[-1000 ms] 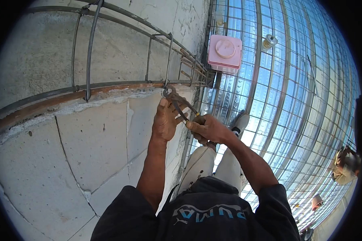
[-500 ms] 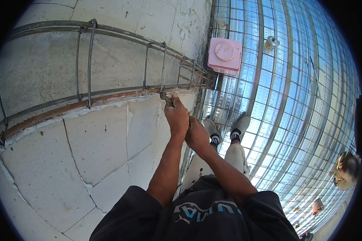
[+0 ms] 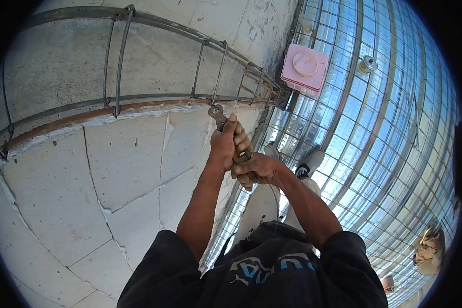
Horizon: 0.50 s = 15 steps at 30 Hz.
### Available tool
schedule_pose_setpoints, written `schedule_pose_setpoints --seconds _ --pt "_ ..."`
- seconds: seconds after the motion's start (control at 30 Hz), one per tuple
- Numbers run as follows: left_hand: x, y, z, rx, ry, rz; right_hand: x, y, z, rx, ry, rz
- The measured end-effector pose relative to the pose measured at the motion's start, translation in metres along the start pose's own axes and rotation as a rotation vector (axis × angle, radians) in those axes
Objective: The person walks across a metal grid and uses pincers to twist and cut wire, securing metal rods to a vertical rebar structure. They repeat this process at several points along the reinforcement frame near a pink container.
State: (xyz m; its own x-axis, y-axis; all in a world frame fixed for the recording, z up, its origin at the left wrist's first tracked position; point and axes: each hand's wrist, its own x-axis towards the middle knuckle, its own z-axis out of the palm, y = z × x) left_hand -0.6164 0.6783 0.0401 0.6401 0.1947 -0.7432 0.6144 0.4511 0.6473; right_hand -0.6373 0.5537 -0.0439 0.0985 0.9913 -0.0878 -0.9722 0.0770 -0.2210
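My left hand [image 3: 225,148] is wrapped round the upper handles of a pair of metal pincers [image 3: 216,113]. My right hand [image 3: 257,168] is closed round the lower handle end, just below the left. The pincers' rounded head points up toward the foot of a wire stirrup [image 3: 218,77] on the rebar cage [image 3: 154,97]. Its jaws sit just below the cage's lower bar, over the top edge of the pale block wall [image 3: 133,159].
Steel mesh over shiny corrugated decking [image 3: 344,138] lies to the right, under my feet. A pink-lidded container [image 3: 305,66] and a small jar [image 3: 367,64] stand on it. Another person [image 3: 429,251] is at the far right edge.
Both hands have drawn down and back from the lower bar with the pincers, whose head now shows clearly. The right hand has turned, showing its fingers. The view has shifted slightly.
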Motion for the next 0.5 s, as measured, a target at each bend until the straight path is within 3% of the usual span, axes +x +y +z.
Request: schedule_pose_setpoints --seconds 0.1,0.13,0.23,0.27,0.37,0.4,0.5 --pt "0.003 -0.005 0.002 0.112 0.177 0.041 -0.002 -0.013 0.004 -0.519 0.195 0.099" --pt "0.009 -0.011 -0.003 0.257 0.251 0.105 -0.004 -0.018 0.009 -0.785 0.288 0.032" --pt "0.019 -0.020 0.017 0.662 0.591 0.307 0.017 0.031 0.018 -0.875 0.885 -0.316" --pt "0.026 -0.027 0.023 0.621 0.680 0.351 0.031 0.049 0.006 -1.062 1.016 -0.536" --pt "0.041 -0.043 0.012 0.713 0.803 0.501 0.029 0.037 0.003 -1.022 0.926 -0.402" --pt "0.030 -0.033 0.018 0.703 0.752 0.393 0.041 0.050 -0.019 -1.092 0.912 -0.488" --pt "0.001 -0.005 0.000 0.729 0.349 0.265 0.017 0.010 -0.005 -0.821 0.669 -0.134"
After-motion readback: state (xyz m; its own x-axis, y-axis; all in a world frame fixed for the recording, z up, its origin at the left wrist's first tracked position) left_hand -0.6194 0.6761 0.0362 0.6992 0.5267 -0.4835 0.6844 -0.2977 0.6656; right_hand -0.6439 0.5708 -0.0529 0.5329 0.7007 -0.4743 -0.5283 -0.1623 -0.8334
